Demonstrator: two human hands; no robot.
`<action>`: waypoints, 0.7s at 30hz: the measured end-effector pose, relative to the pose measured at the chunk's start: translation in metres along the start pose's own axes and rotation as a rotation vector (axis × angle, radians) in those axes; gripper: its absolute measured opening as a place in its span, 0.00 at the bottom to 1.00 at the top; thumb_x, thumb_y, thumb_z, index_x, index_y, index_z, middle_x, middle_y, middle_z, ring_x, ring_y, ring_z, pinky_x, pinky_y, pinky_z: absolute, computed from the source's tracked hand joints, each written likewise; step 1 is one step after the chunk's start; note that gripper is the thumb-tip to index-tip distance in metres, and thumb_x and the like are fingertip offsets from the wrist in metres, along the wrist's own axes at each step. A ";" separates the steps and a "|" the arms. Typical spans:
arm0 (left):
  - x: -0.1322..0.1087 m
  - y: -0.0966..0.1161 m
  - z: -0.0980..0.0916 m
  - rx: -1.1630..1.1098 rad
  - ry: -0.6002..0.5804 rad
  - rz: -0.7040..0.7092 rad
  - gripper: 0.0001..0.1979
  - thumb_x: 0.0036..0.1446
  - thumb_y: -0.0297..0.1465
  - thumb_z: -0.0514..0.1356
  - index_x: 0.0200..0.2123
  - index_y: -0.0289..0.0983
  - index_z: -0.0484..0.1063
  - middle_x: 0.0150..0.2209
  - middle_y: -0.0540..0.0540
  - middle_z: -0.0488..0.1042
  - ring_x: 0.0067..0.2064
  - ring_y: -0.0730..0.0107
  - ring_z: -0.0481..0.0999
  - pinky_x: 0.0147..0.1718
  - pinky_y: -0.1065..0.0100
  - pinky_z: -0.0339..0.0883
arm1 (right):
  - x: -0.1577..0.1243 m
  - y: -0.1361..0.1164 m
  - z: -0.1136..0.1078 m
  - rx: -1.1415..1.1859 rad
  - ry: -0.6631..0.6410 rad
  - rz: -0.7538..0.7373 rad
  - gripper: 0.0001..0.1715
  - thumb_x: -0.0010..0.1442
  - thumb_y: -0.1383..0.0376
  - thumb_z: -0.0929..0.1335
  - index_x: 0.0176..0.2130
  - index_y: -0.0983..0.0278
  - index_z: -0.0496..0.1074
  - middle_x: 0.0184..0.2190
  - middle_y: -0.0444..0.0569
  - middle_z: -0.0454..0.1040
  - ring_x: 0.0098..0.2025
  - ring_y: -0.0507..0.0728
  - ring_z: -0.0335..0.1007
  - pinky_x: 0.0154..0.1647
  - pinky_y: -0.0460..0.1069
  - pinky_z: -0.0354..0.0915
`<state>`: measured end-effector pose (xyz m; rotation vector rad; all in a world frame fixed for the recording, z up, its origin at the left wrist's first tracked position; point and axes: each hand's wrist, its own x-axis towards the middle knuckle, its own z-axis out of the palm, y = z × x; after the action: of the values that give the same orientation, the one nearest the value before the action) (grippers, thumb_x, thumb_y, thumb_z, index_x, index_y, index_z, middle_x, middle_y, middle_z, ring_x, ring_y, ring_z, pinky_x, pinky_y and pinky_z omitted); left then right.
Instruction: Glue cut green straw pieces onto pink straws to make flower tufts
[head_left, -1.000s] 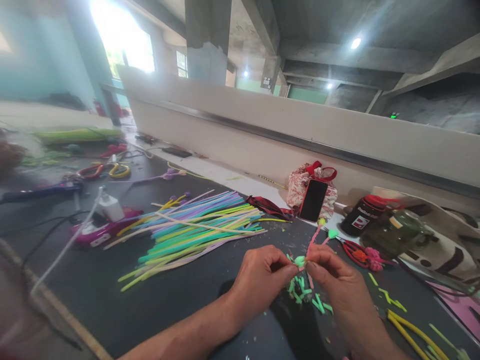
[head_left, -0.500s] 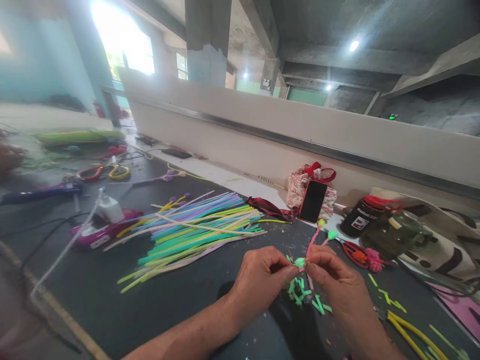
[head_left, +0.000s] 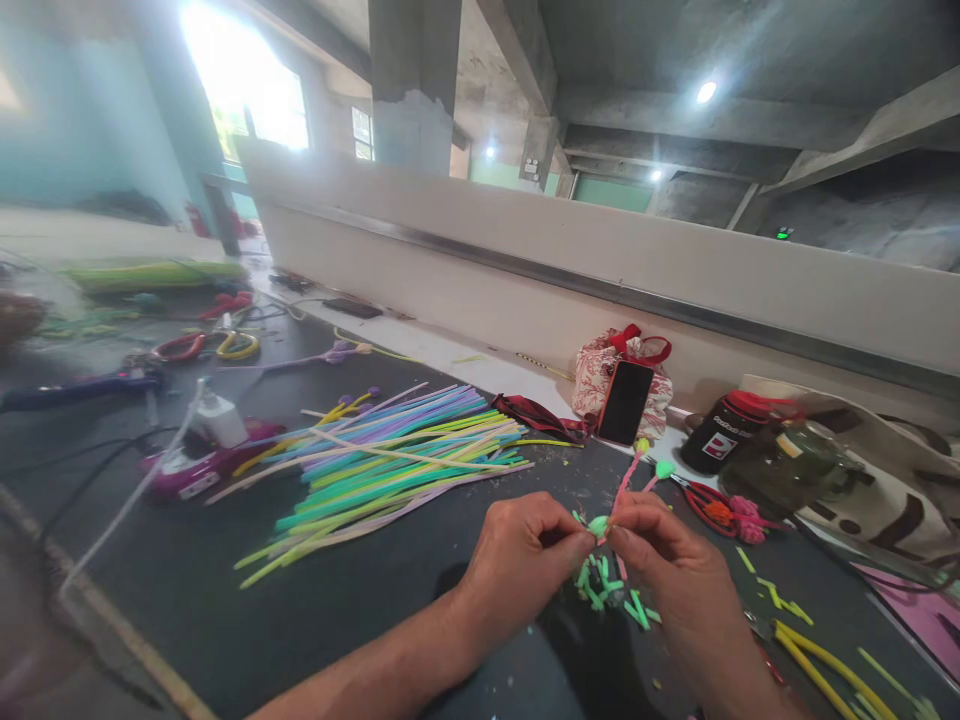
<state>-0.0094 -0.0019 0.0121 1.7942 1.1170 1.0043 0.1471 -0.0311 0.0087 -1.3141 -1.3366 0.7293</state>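
Between my fingertips is a small green fuzzy bud (head_left: 598, 526), made of what looks like pipe cleaner. My left hand (head_left: 525, 550) pinches it from the left, and my right hand (head_left: 671, 560) pinches it from the right. A pink stem shows just below the fingers. Short green cut pieces (head_left: 596, 585) lie on the dark table under my hands. Just beyond my right hand, a pink stem with a yellow-green tip (head_left: 640, 450) and another with a green tip (head_left: 664, 469) rest on the table.
Many pastel pipe cleaners (head_left: 405, 460) lie left of centre. Yellow-handled pliers (head_left: 817, 660) sit at the right front, red-handled pliers (head_left: 705, 508) further back. A phone (head_left: 625, 402) leans on a patterned bag (head_left: 589, 370), near a black bottle (head_left: 724, 430). A purple power strip (head_left: 217, 465) stands left.
Almost nothing differs. Both hands keep their pinch on the green bud, with only a slight shift of the fingers.
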 end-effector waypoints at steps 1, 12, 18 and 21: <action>0.000 0.000 0.000 0.002 0.005 0.004 0.07 0.46 0.31 0.58 0.21 0.37 0.74 0.22 0.52 0.72 0.26 0.77 0.68 0.26 0.75 0.56 | 0.000 0.001 0.000 0.005 0.006 0.004 0.06 0.47 0.60 0.70 0.23 0.60 0.72 0.33 0.44 0.64 0.39 0.55 0.58 0.32 0.45 0.55; 0.001 0.002 -0.002 -0.012 0.039 0.079 0.08 0.44 0.24 0.57 0.19 0.37 0.74 0.20 0.53 0.70 0.23 0.79 0.66 0.23 0.77 0.56 | -0.001 -0.007 -0.009 -0.061 0.104 0.005 0.07 0.48 0.60 0.70 0.30 0.58 0.77 0.39 0.48 0.66 0.42 0.58 0.63 0.32 0.47 0.61; 0.001 0.003 -0.003 -0.025 0.061 0.097 0.08 0.44 0.23 0.57 0.18 0.36 0.73 0.21 0.51 0.70 0.23 0.79 0.66 0.23 0.76 0.56 | -0.009 -0.016 -0.014 -0.234 0.095 -0.200 0.05 0.52 0.63 0.67 0.30 0.57 0.75 0.33 0.46 0.68 0.37 0.55 0.64 0.27 0.45 0.59; 0.001 0.004 -0.003 -0.023 0.078 0.121 0.07 0.44 0.23 0.57 0.19 0.35 0.73 0.21 0.51 0.70 0.23 0.79 0.66 0.24 0.76 0.56 | -0.016 -0.020 -0.012 -0.313 0.096 -0.264 0.05 0.52 0.64 0.67 0.30 0.56 0.75 0.32 0.45 0.70 0.31 0.53 0.65 0.26 0.45 0.59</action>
<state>-0.0105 -0.0017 0.0165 1.8355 1.0494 1.1630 0.1497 -0.0530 0.0262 -1.3611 -1.5524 0.2792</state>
